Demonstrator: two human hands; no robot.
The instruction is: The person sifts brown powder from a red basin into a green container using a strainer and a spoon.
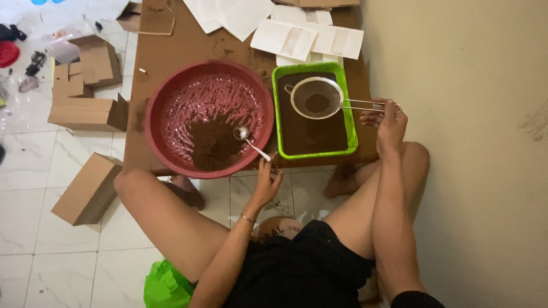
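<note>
My right hand (390,121) grips the wire handle of a round metal strainer (317,97), which holds a little brown powder and hangs over a green rectangular tray (352,122) filled with the same powder. My left hand (266,181) holds the end of a metal spoon (246,137) whose bowl rests in a big red round basin (165,94). A heap of brown powder (212,146) lies at the near side of the basin. Basin and tray sit side by side on a low brown table (165,51).
White paper packets (308,39) lie at the table's far end. Cardboard boxes (87,113) sit on the white tiled floor to the left, and a green plastic bag (165,286) lies by my left leg. A beige wall (474,114) runs along the right.
</note>
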